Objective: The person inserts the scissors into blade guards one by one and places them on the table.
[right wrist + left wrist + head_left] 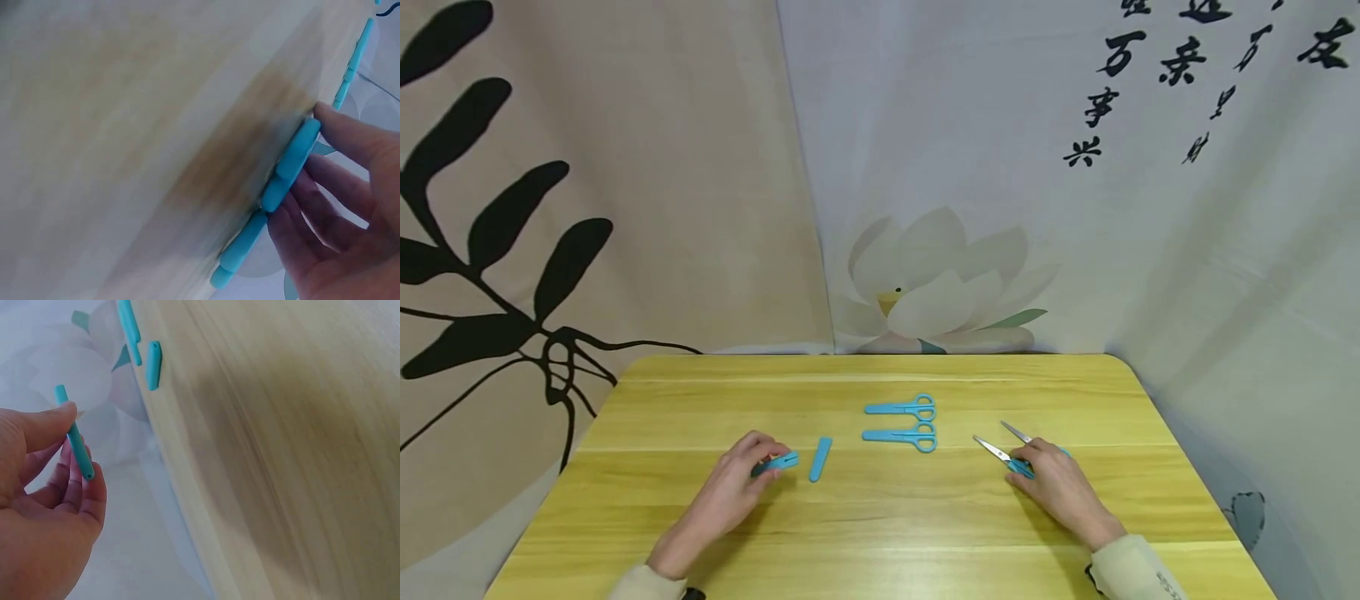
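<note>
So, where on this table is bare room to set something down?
A broad bare patch of the table lies on the near side, between the left hand and right hand. Another lies at far left, beyond the left hand. It is crowded at the centre, with two sheathed scissors and a loose cover, and at the right hand, with two bare-bladed scissors.

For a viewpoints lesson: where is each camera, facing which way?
Head: worn there, facing forward and down; table, left hand, right hand, sleeves show.
Left wrist: worn there, facing that hand, which pinches a blue sheath.
Right wrist: worn there, facing that hand, which touches scissor handles.
Shared: head and left wrist show the blue sheath.
</note>
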The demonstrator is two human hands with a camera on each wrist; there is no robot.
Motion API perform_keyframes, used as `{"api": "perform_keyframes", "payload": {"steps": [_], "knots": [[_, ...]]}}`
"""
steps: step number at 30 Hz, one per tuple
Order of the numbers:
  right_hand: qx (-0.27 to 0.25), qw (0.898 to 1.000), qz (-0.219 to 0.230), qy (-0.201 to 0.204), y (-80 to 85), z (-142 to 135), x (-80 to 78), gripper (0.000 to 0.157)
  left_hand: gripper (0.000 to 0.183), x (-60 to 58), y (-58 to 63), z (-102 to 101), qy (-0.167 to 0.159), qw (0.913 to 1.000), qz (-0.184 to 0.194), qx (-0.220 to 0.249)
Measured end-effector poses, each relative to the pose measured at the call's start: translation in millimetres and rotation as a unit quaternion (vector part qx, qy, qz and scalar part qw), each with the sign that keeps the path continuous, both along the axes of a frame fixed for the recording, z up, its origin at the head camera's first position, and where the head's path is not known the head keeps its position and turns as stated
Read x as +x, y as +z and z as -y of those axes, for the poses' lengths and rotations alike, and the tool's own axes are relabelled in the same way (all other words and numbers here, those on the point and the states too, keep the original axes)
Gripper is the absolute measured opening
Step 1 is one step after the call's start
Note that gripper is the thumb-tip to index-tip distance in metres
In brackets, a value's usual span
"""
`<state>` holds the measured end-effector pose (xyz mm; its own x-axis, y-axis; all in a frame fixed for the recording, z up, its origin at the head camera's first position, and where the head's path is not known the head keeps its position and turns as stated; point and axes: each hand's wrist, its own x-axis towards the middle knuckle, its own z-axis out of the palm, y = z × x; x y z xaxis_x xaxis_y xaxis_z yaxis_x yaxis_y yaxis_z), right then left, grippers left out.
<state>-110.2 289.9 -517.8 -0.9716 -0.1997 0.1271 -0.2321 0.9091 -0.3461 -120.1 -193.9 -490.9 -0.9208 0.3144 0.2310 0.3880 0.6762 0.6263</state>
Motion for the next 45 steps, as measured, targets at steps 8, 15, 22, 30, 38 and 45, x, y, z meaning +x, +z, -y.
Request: {"api": "perform_keyframes", "payload": {"steps": [8,15,22,30,38,45], "knots": [[-0.010,1.000,-0.025,0.004,-2.7,6,0.2,0.014,0.032,4.6,4.5,-3,-0.007,0.9997,-0.024,-0.005],[-0.014,1.000,-0.014,-0.004,-0.3,8,0.2,0.011,0.033,9.4,6.3,-7,-0.011,0.9993,-0.035,-0.007],[-0.037,0.999,-0.025,0.002,4.6,14,2.7,0.013,0.032,13.0,6.8,-15,-0.025,0.9992,-0.032,-0.001],[-0.039,0.997,-0.068,0.029,12.4,35,5.4,0.015,0.031,15.4,8.0,-26,-0.043,0.9985,-0.035,-0.003],[-0.054,0.995,-0.078,0.043,20.2,54,7.3,0.018,0.031,15.0,5.8,-35,-0.049,0.9973,-0.052,-0.014],[-0.068,0.988,-0.120,0.075,23.8,66,8.5,0.021,0.029,12.3,9.0,-52,-0.061,0.9959,-0.063,-0.019]]}}
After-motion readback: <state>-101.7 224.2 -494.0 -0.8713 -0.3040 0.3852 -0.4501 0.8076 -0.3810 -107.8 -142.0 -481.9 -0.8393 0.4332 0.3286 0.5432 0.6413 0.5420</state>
